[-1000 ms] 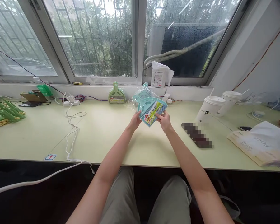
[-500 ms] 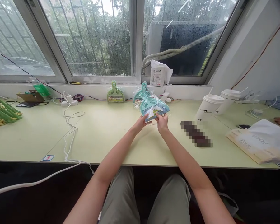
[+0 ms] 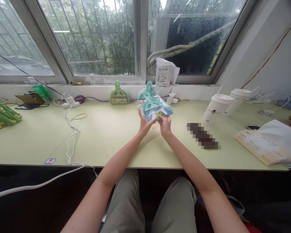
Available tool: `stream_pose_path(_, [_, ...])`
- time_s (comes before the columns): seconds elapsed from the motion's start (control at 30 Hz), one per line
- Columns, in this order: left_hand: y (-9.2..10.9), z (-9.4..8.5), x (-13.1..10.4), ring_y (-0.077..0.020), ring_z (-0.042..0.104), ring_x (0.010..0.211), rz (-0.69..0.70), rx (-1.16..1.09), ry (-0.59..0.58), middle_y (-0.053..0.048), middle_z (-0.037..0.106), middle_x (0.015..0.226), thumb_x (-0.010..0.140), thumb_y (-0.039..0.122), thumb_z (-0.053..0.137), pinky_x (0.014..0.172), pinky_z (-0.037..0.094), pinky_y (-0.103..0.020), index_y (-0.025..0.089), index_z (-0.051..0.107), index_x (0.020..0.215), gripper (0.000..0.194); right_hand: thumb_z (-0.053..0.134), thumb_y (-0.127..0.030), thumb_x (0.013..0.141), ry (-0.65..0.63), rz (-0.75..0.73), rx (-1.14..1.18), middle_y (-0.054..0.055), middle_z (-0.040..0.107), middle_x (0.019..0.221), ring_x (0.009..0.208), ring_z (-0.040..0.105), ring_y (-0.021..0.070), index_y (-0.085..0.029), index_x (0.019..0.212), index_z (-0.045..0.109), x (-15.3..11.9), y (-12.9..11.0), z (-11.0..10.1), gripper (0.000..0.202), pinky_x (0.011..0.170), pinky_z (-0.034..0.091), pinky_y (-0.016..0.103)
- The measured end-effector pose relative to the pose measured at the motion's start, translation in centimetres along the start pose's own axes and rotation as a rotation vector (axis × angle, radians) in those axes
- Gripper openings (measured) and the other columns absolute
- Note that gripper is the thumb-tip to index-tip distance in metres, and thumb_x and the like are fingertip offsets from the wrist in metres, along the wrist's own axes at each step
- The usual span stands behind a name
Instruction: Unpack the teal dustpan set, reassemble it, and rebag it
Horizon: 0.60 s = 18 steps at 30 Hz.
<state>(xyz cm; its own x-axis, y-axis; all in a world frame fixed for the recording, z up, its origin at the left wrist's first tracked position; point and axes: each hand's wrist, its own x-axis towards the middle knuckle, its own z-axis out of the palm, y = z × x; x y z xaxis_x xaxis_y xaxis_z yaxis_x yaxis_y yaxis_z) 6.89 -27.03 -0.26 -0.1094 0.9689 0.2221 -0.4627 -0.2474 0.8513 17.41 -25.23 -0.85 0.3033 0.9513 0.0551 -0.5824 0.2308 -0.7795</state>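
A teal mini dustpan and brush set [image 3: 153, 106] in clear plastic wrap is held up over the table, handle up and tilted to the left. My left hand [image 3: 145, 124] grips its lower left edge, with the fingers along the side and the thumb near the bottom. My right hand [image 3: 165, 125] pinches the lower right edge. Just behind it, a second teal dustpan set [image 3: 149, 88] leans against the wall below the window, partly hidden. To the left, a green dustpan set [image 3: 119, 94] leans there too.
White cables [image 3: 72, 139] run down the table on the left, near green stalk-like items [image 3: 3, 116]. Two lidded paper cups [image 3: 217, 106] and a paper bag [image 3: 269, 144] stand or lie on the right. A wrapped white packet [image 3: 165, 72] sits on the sill.
The held dustpan set has shifted a little left and turned more upright. My left hand has opened out along its left side. The view has tilted slightly down.
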Motion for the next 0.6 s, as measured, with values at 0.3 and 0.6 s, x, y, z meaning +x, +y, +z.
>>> stream_pose_path(0.3, [0.22,0.15,-0.46,-0.0248,0.049,0.13,0.135,0.153,0.07,-0.007,0.055,0.136,0.066,0.027,0.084,0.101,0.046,-0.032,0.034,0.015,0.152,0.111,0.062,-0.014,0.066,-0.065,0.009,0.033,0.0,0.067,0.098,0.09,0.069,0.0148,-0.024,0.094,0.05,-0.18,0.31,0.11,0.032,0.085,0.06,0.032])
stream_pose_path(0.6, [-0.38,-0.06,-0.44,-0.0261,0.057,0.118,0.077,0.166,0.096,-0.007,0.052,0.139,0.077,0.029,0.072,0.08,0.057,-0.031,0.034,0.014,0.151,0.095,0.063,-0.01,0.067,-0.045,0.041,0.09,0.0,0.067,0.099,0.093,0.069,0.0149,-0.025,0.093,0.045,-0.57,0.63,0.44,0.035,0.087,0.059,0.033])
